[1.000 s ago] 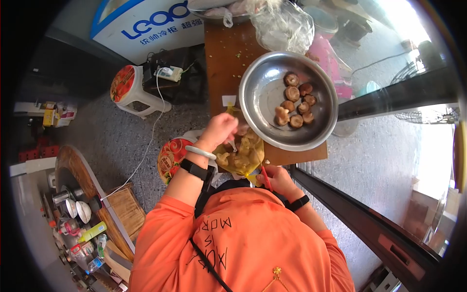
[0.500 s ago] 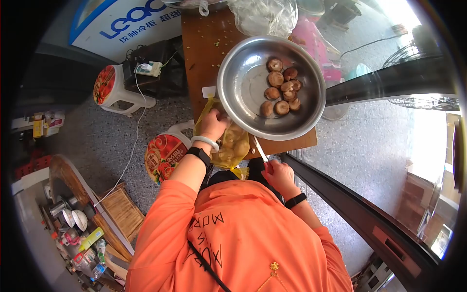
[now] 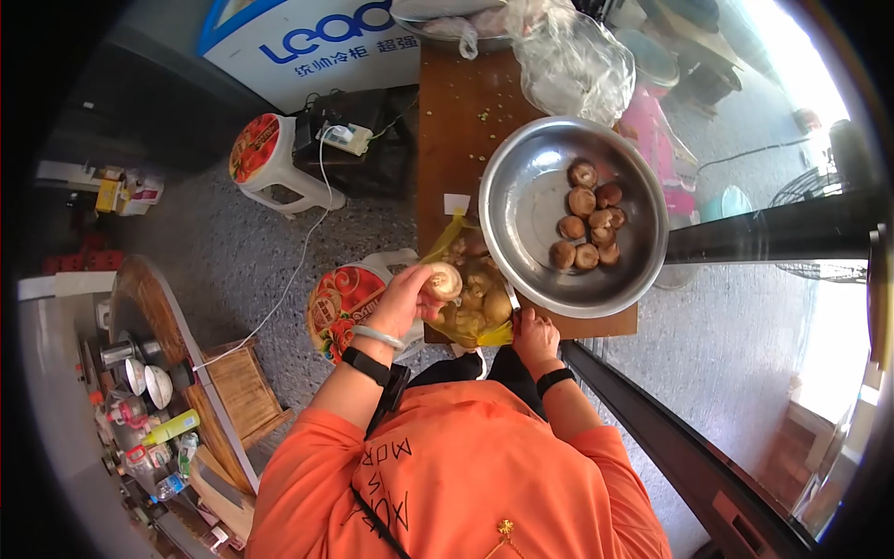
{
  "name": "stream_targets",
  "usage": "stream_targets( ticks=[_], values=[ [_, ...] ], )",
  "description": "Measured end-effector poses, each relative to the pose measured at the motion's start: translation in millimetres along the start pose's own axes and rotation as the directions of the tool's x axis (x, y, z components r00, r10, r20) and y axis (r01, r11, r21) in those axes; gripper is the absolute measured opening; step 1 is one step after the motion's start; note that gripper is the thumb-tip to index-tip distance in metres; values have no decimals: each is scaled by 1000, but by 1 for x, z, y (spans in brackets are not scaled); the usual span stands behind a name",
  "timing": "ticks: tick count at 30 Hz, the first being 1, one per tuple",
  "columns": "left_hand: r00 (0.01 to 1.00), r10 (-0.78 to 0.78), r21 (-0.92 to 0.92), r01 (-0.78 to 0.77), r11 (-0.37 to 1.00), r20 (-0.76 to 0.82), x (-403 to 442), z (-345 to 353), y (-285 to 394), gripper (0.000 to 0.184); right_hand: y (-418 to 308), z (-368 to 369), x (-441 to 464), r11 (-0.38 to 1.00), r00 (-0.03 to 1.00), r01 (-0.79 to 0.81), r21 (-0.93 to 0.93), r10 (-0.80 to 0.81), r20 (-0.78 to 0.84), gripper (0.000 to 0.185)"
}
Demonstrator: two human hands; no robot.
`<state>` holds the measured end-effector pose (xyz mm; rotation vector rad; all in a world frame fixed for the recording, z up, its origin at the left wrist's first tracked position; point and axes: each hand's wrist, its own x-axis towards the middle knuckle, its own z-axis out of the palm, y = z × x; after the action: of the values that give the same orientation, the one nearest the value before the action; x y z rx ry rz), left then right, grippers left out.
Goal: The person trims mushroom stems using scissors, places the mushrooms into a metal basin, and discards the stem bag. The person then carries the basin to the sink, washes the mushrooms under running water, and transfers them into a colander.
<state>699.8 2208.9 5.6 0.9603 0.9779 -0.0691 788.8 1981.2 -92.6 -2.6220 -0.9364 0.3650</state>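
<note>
Between the fingers of my left hand (image 3: 402, 303) is a pale-undersided mushroom (image 3: 443, 281), held over the left part of a yellow bag (image 3: 484, 328). More mushrooms fill the bag, at the wooden table's (image 3: 447, 158) near edge. My right hand (image 3: 535, 337) is closed round a knife, whose blade (image 3: 514, 303) points up beside the bag; its handle is mostly hidden. Just beyond sits a steel basin (image 3: 521, 270) with several brown mushrooms (image 3: 582, 201) in its right half.
Clear plastic bags (image 3: 573, 65) lie at the table's far end. A stool with a red floral top (image 3: 345, 303) stands left of the table, another stool (image 3: 256, 149) farther off. A white cable (image 3: 279, 307) crosses the floor. A glass door frame (image 3: 680, 447) runs along the right.
My left hand has come out of the yellow bag with a mushroom. The knife in my right hand is now closer to the bag. The whole view has shifted.
</note>
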Motion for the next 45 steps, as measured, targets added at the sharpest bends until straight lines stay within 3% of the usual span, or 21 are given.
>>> stream_targets(
  ticks=[5,12,16,18,19,21,26,29,31,33,38,42,45],
  values=[
    [987,0,-312,50,949,159,-13,-18,-6,39,5,-3,-7,999,999,35,-18,-36,-35,18],
    [942,68,-372,63,926,327,-25,-34,-11,46,3,-34,-42,987,982,140,83,-128,-137,13],
    [951,56,-336,52,941,303,-35,-40,-10,47,-26,-68,-55,971,976,210,117,-201,-82,11],
    [960,44,-306,46,951,278,-34,-42,-12,50,-37,-73,-43,996,997,80,37,-80,7,16],
    [950,48,-308,52,950,308,-33,-41,-11,50,-37,-72,-37,996,997,79,35,-79,9,16],
    [942,40,-280,59,958,334,-37,-34,-10,50,-29,-72,-26,995,985,18,-94,-2,172,22],
    [895,-2,-289,146,946,446,-12,-30,-25,52,5,-94,-62,992,949,-24,-126,62,308,26],
    [906,-2,-268,127,955,423,-11,-25,-24,54,3,-118,-73,994,935,-24,-105,60,350,19],
    [905,2,-246,113,963,426,-10,-22,-23,58,-19,-123,-64,986,986,104,134,-119,116,12],
    [913,-20,-226,122,967,408,-9,-20,-23,61,-49,-122,-38,954,985,166,250,-173,10,10],
    [938,-80,-116,125,985,336,-6,-18,-24,71,-88,-88,25,910,962,264,321,-222,-160,12],
    [940,-155,-84,189,978,304,-1,-18,-25,75,-93,-89,33,932,959,279,231,-256,-125,15],
    [940,-263,-50,279,959,216,3,-19,-23,69,-92,-108,11,945,963,224,237,-252,94,23]
  ],
)
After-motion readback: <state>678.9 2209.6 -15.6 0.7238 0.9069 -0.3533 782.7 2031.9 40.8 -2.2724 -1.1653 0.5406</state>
